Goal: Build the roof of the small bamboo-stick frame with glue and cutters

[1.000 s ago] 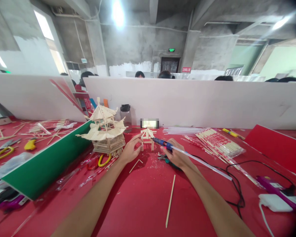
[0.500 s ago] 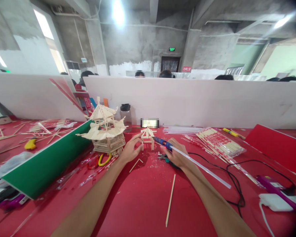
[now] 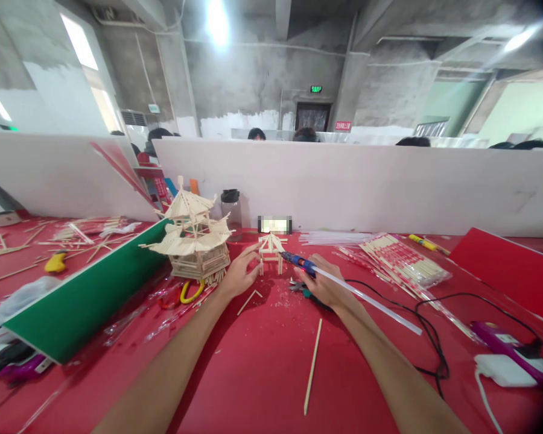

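Compared with the first frame, the free rear end of the clear glue stick has shifted slightly, and a yellow-handled tool at far left has left the view; the hands have scarcely moved. The right hand has its grip closed around a blue glue gun, whose long axis, continued by the stick, runs from lower right to upper left, nozzle towards the small stick model. This model stands upright on its posts on the red bench, between the hands, peaked roof uppermost. The left hand has a narrow grip at the model's left side; whether it pinches a post cannot be told. Green-handled pliers lie beside the right hand; a larger stick pagoda stands left of the left hand. Farther right, a stick packet bears red printing, too small to read. Beyond the partition, the characters on a lit green sign and a red sign are likewise too small to read surely.
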A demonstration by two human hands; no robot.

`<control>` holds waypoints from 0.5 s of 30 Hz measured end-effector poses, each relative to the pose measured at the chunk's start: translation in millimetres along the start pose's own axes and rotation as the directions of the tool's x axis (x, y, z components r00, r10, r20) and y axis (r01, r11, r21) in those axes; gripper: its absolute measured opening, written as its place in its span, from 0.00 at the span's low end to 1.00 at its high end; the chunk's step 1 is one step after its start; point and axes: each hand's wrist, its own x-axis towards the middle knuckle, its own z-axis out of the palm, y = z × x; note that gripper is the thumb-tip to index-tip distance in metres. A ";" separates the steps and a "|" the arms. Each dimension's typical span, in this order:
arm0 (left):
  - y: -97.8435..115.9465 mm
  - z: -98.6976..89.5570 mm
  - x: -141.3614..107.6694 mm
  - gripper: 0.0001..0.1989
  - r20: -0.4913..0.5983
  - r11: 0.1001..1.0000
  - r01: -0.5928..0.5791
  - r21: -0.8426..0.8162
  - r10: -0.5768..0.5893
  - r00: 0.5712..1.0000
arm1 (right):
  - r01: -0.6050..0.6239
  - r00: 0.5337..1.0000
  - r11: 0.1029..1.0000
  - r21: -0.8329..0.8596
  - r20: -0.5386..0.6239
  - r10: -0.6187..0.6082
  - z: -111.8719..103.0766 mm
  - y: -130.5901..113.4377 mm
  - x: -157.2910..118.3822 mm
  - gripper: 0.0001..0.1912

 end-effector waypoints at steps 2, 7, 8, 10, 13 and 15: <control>-0.3 0.0 -0.2 0.09 0.000 1.000 -0.001 0.001 0.001 1.000 | 0.005 1.000 1.000 0.004 0.013 -0.005 -1.6 0.8 -0.4 0.18; 0.1 0.0 -0.7 0.09 -0.003 1.000 0.001 -0.001 -0.001 1.000 | 0.012 1.000 0.997 0.070 -0.024 -0.011 -5.1 2.0 -1.2 0.17; 0.1 0.0 -0.7 0.09 -0.003 1.000 0.001 -0.002 -0.001 1.000 | 0.011 0.999 0.997 0.081 -0.035 -0.008 -5.6 2.0 -1.2 0.16; 0.1 0.1 -0.7 0.08 -0.002 1.000 0.001 -0.002 -0.001 1.000 | 0.013 0.999 0.995 0.095 -0.044 -0.009 -6.1 1.5 -1.1 0.16; -0.6 0.4 -0.6 0.08 -0.002 1.000 0.004 0.000 -0.004 1.000 | 0.013 0.999 0.994 0.109 -0.036 -0.010 -4.6 0.4 -1.0 0.16; -1.1 0.6 -0.5 0.08 -0.002 1.000 0.004 0.003 -0.004 1.000 | 0.015 1.000 0.993 0.118 -0.021 -0.013 -2.1 0.0 -0.9 0.16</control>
